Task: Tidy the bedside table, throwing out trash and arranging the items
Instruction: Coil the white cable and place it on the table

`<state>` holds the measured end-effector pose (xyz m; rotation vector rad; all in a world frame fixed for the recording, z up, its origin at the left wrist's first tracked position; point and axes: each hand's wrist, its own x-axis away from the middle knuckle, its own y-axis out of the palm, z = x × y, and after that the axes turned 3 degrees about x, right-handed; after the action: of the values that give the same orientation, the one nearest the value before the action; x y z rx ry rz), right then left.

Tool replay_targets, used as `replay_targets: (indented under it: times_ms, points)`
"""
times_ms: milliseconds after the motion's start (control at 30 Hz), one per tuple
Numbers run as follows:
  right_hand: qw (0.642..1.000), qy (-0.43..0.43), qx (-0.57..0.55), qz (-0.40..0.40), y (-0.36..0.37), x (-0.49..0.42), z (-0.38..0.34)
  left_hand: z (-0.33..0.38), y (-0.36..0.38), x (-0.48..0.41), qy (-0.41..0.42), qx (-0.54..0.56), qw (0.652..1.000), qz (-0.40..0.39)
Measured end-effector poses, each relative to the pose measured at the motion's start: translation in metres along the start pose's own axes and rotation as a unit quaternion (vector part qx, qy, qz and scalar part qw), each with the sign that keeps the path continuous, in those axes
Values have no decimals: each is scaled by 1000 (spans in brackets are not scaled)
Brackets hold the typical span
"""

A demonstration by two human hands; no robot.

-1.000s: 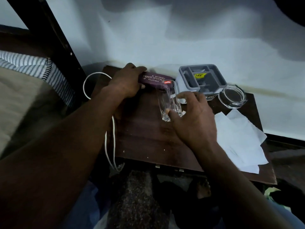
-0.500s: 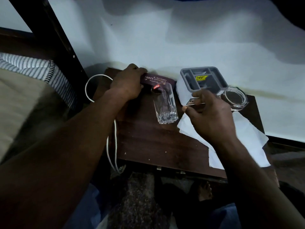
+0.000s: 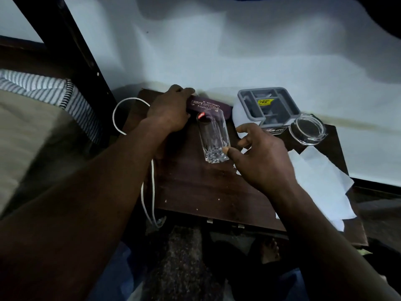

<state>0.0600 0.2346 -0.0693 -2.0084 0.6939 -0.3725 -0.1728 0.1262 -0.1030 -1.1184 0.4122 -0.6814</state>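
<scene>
On the dark wooden bedside table (image 3: 195,192) my left hand (image 3: 169,109) grips the left end of a purple spectacle case (image 3: 212,106) lying along the back edge. An empty clear drinking glass (image 3: 213,137) stands upright just in front of the case. My right hand (image 3: 260,157) hovers beside the glass on its right, fingers spread and loosely curved, thumb tip at the glass's lower side; it holds nothing. White paper sheets (image 3: 319,181) lie under and right of that hand.
A grey compartment tray (image 3: 269,105) stands at the back, with a clear glass ashtray (image 3: 308,132) to its right. A white cable (image 3: 147,192) loops off the table's left edge. A striped bed cover (image 3: 43,90) and a dark bed post (image 3: 65,46) are at the left.
My right hand left the glass, went right toward the tray and paper, then came back to the glass's right side. The left hand stays on the spectacle case.
</scene>
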Motion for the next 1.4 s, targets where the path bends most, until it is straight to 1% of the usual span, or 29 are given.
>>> replay_targets:
  times_ms: [267,367,500,600,700,767,833,900,933,967,1100,1167,1200,1233,1267,1333,1400]
  points:
    - [1000,-4,-3,13,0,1,1,-1,-3,5,5,-5,1000,-8]
    - [1000,-5,-8,16,0,2,0,-5,-3,8,-1,-3,1000,7]
    - [1000,-8,-14,22,-2,5,-4,-9,-11,19,-8,-27,999,32]
    - [1000,-11,-11,24,-2,9,-7,-11,-23,32,-42,-63,996,52]
    - [1000,-14,-3,22,-3,15,-10,-13,-35,50,-96,-79,990,66]
    - [1000,-17,-6,18,-3,21,-13,-14,-38,66,-142,-100,984,33]
    - [1000,-20,-15,17,-4,28,-17,-13,-38,84,-191,-132,972,-28]
    - [999,-19,-24,12,-5,34,-19,-13,-31,100,-205,-144,964,-89]
    - [999,-15,-28,7,-5,38,-21,-13,-26,107,-197,-135,965,-104]
    - [999,-11,-31,2,-6,43,-22,-13,-22,115,-186,-121,969,-106]
    - [999,-11,-31,-17,-8,67,-24,-8,-17,147,-147,-79,984,-56]
    - [998,-12,-43,-40,-11,84,-25,-5,-18,166,-141,-36,989,-26]
    - [997,-14,-53,-52,-12,91,-25,-3,-19,173,-139,6,990,-7]
    - [996,-16,-66,-65,-13,100,-27,2,-21,183,-144,74,987,10]
    - [993,-17,-82,-78,-14,109,-29,8,-23,192,-153,170,973,19]
    - [985,-24,-132,-112,-13,128,-36,25,-27,215,-147,351,924,24]
    - [972,-37,-182,-144,-12,148,-45,42,-28,237,-123,474,872,24]
